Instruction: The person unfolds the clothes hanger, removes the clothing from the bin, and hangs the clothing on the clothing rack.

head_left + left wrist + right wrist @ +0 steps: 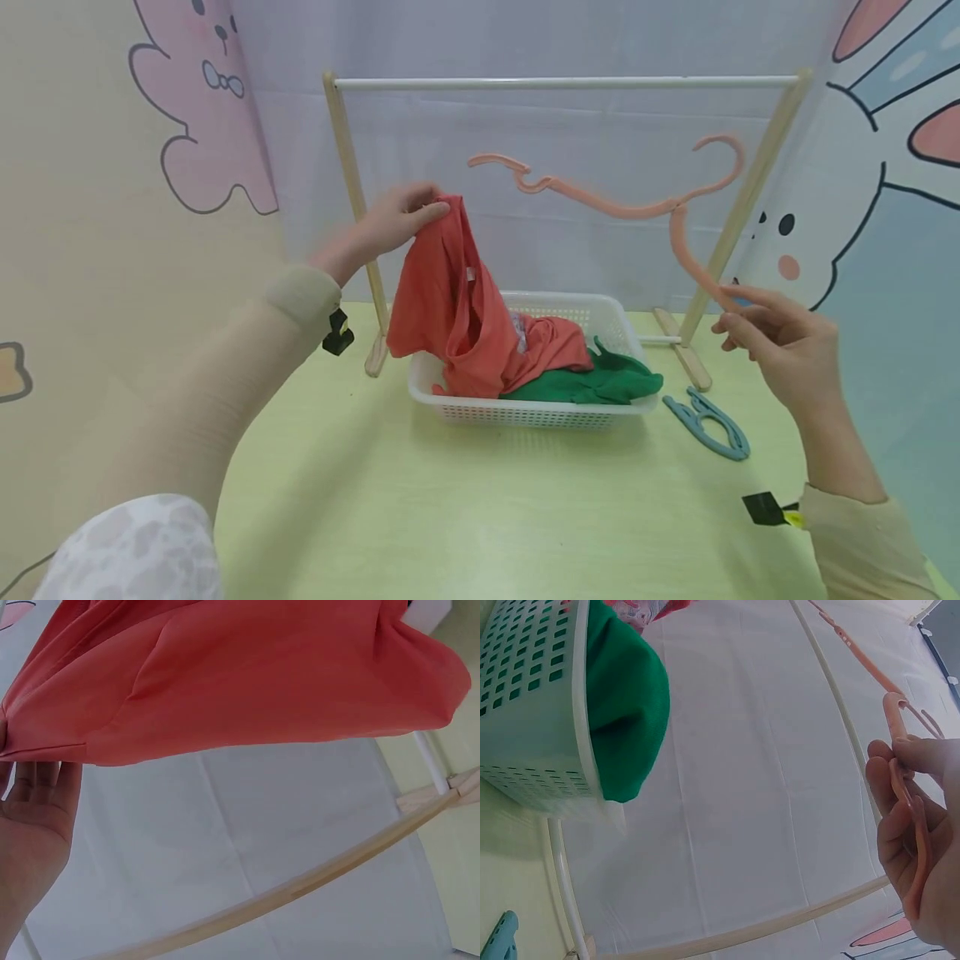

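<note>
My left hand (405, 218) pinches the top of a red shirt (457, 308), lifting that end while the rest drapes into a white basket (536, 414). In the left wrist view the red cloth (262, 682) stretches out from the fingers. On the right, my right hand (787, 342) grips one arm of a pink folding hanger (615, 206), held up in front of the rack with its hook upward. The right wrist view shows the hanger's end (919, 847) running across the palm, under the thumb. Green cloth (588, 383) lies in the basket beside the shirt.
A rack with a white top bar (562, 83) and wooden posts (348, 158) stands behind the basket. A folded blue hanger (708, 425) lies on the pale green table (480, 517), right of the basket. A white curtain hangs behind the rack.
</note>
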Demonstrator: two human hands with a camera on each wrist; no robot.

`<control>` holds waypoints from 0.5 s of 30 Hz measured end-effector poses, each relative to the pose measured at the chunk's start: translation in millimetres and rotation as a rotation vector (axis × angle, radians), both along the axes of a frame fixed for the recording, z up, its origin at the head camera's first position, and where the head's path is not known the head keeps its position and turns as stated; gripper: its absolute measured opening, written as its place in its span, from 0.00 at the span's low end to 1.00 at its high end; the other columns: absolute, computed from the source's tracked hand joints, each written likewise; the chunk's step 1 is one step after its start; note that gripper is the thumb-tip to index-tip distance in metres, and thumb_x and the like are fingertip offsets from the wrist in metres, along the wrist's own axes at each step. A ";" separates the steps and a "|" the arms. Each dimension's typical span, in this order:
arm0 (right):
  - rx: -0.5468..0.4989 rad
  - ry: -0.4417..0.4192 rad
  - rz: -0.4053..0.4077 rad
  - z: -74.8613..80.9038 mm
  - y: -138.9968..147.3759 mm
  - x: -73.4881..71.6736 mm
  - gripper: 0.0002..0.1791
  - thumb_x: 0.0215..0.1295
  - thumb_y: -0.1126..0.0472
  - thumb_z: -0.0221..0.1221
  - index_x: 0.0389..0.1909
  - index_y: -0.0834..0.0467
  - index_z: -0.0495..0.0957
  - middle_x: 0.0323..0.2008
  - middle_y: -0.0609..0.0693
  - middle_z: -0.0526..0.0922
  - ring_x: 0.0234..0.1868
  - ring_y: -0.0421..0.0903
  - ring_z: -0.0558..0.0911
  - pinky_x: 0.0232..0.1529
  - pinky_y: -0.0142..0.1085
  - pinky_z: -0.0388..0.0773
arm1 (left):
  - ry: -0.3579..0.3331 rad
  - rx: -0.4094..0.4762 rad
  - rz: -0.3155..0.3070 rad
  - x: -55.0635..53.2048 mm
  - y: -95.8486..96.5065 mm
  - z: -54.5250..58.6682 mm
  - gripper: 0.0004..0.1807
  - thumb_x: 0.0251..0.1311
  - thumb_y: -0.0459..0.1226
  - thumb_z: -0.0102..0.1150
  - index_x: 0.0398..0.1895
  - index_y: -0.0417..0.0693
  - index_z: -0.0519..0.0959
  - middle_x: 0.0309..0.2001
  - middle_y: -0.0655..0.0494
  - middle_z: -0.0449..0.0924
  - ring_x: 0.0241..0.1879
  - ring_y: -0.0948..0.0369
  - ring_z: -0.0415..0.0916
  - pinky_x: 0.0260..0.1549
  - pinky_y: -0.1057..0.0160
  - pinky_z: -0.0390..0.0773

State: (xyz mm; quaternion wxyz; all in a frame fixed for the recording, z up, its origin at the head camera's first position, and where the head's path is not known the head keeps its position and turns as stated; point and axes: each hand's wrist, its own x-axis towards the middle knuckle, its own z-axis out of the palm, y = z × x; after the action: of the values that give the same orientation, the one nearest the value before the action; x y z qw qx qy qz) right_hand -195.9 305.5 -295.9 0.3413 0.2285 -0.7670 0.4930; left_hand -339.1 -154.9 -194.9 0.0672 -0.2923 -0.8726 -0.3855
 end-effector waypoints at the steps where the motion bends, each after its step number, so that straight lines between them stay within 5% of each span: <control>1: 0.003 -0.003 0.011 -0.9 0.4 0.1 0.20 0.62 0.80 0.57 0.55 0.70 0.79 0.27 0.34 0.87 0.23 0.31 0.83 0.20 0.23 0.70 | -0.014 -0.023 -0.003 -1.1 -0.9 -4.1 0.11 0.73 0.44 0.51 0.49 0.48 0.75 0.41 0.52 0.78 0.39 0.58 0.76 0.41 0.67 0.78; 6: 0.048 -0.032 0.029 -4.7 3.0 1.3 0.20 0.62 0.80 0.56 0.55 0.70 0.78 0.28 0.33 0.87 0.23 0.31 0.83 0.23 0.20 0.73 | -0.074 -0.092 -0.016 -5.9 -7.5 -20.9 0.11 0.73 0.43 0.50 0.49 0.47 0.76 0.41 0.50 0.77 0.39 0.56 0.74 0.42 0.62 0.75; 15: 0.210 -0.021 0.065 -10.1 6.7 1.9 0.20 0.60 0.82 0.57 0.53 0.70 0.79 0.29 0.32 0.86 0.23 0.32 0.82 0.30 0.18 0.78 | -0.128 -0.009 -0.067 -8.5 -16.1 -28.0 0.12 0.75 0.41 0.47 0.48 0.43 0.75 0.38 0.53 0.77 0.37 0.58 0.74 0.42 0.64 0.77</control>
State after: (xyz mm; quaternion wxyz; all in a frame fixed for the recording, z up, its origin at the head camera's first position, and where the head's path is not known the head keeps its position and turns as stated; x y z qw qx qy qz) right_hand -194.0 312.2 -306.0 0.2914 0.2825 -0.8101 0.4231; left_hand -347.6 -171.0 -222.9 -0.0032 -0.2962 -0.8667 -0.4013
